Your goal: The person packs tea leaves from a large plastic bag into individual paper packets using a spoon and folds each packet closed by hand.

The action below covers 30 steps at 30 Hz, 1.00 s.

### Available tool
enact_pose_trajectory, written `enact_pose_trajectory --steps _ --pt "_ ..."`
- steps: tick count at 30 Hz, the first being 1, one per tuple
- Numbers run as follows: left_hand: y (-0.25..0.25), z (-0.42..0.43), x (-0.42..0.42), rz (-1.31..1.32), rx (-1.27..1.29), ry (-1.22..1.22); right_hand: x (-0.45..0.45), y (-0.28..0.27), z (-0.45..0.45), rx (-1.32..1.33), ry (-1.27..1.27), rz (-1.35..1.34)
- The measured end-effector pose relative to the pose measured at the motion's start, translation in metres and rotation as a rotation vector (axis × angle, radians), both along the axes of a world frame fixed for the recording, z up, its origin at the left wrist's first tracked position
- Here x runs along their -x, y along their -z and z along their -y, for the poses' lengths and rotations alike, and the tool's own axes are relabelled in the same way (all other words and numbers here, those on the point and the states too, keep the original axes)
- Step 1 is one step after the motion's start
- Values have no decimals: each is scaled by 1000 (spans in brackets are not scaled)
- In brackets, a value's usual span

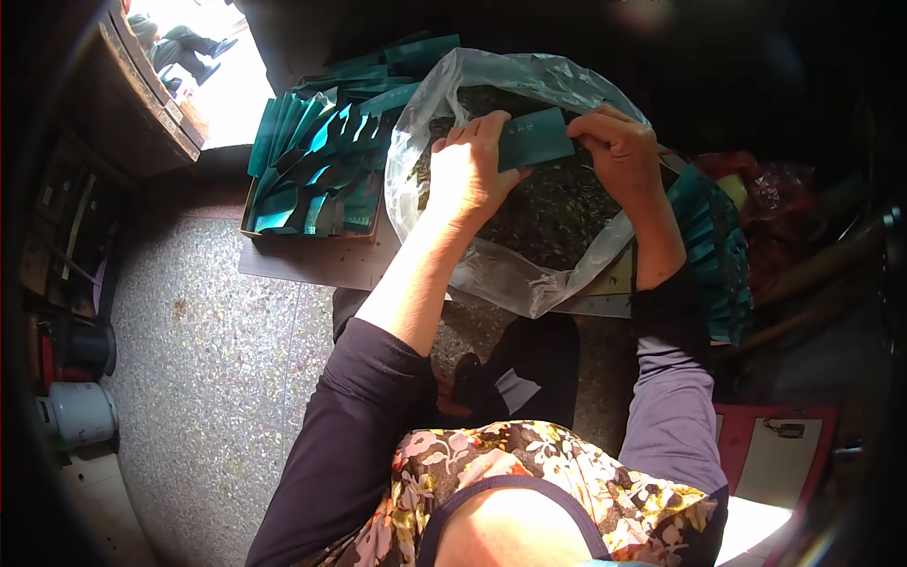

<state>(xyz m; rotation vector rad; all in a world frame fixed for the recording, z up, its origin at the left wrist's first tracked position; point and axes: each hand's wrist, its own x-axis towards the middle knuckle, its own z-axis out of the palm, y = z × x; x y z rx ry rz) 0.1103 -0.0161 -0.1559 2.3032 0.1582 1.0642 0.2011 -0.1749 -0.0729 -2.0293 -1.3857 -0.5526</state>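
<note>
A teal packet point(536, 138) is held flat above a clear plastic bag point(422, 118) with its mouth spread wide. Dark green, leafy loose material point(557, 213) fills the bag's inside. My left hand point(472, 168) grips the packet's left end, thumb below and fingers above. At its right end, my right hand point(619, 146) has thumb and fingers pressed together by the packet's upper corner; whether they pinch anything is too small to tell. Left of the bag, a shallow box point(312, 236) holds several teal packets point(321, 156).
More teal packets point(709, 227) stand right of the bag, beside a red plastic bag point(784, 194). A white and blue canister point(80, 413) is at the far left. Wooden furniture point(142, 90) stands upper left, with a person's legs point(194, 52) beyond. Speckled floor point(208, 350) lies below.
</note>
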Motion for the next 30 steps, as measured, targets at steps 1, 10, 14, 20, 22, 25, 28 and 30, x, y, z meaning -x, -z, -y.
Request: enact_pose_trajectory --steps 1,10,14,20,22,25,28,30 --pt "-1 -1 1 1 6 1 -1 0 -1 19 -38 25" --pt "-1 -11 6 15 153 46 15 -33 11 43 -13 457" --pt "-6 -15 11 2 234 31 -7 -5 33 -75 149 238" --pt "-10 -17 11 -33 271 30 -27 86 37 348 187 119" --pt "-9 -17 12 -55 275 24 -25 96 22 225 178 -104" --pt "-10 -18 13 -63 226 28 -20 103 -2 59 205 -473" --pt "-10 -20 14 -80 239 24 -28 111 -11 -88 140 -814" --pt "-9 -21 14 -77 235 28 -29 110 -10 -196 40 -1004"
